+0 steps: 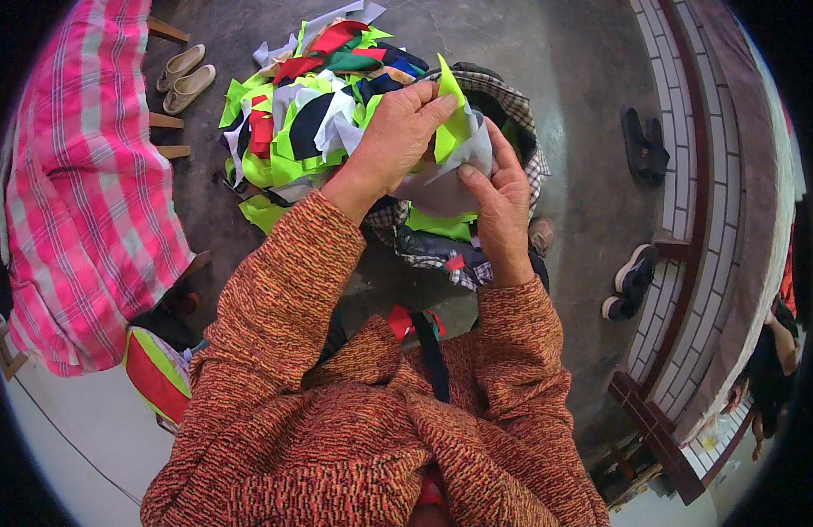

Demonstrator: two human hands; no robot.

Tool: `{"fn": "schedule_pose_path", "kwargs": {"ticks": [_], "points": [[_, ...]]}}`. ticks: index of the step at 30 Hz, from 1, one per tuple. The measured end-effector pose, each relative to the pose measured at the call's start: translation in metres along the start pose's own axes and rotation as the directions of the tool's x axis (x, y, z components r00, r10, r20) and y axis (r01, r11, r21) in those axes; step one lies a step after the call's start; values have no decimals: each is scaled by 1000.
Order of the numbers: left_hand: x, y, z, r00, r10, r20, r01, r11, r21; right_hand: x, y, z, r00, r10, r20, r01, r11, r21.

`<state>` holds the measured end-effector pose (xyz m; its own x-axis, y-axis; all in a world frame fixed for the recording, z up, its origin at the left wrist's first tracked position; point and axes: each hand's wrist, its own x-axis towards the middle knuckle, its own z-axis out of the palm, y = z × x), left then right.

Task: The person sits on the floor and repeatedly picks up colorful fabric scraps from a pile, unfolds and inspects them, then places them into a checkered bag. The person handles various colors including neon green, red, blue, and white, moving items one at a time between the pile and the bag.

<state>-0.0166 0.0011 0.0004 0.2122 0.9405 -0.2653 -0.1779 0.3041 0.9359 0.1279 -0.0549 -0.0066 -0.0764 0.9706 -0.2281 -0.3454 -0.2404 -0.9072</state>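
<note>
A bundle of fabric scraps [450, 162] is held up between both hands above the lap. The left hand [398, 132] is closed over the top of the bundle, its thumb and fingers pinching a lime-green scrap [452, 110] that sticks up from it. The right hand [503, 206] is cupped beneath and to the right, with a grey scrap [437, 189] pinched between thumb and fingers. To sort such pieces cleanly, only the top layer should be gripped near its edge, the rest being steadied from below so that one scrap is peeled free without the others being dragged along; a light pinch is likely enough, since thin cloth slips and bunches easily. The bundle lies directly between the hands, touching both, in front of the chest. Just behind and to the left of the hands, a heap of scraps [310, 114] in green, red, white and dark blue is spread on the floor [564, 61]. A checked cloth [512, 101] is seen under the hands, and a pink plaid cloth [82, 193] hangs well apart at the left.
</note>
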Motion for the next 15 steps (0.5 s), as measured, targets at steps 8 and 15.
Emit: {"fn": "schedule_pose_path", "kwargs": {"ticks": [8,15], "points": [[-3,13,-4,994,-59,89,57,998,23,-3,-9,-8,1000,1,-9,1,979,202],[-1,9,-9,952,-103,288,42,977,209,-20,-21,-55,973,-137,-188,214,842,495]]}}
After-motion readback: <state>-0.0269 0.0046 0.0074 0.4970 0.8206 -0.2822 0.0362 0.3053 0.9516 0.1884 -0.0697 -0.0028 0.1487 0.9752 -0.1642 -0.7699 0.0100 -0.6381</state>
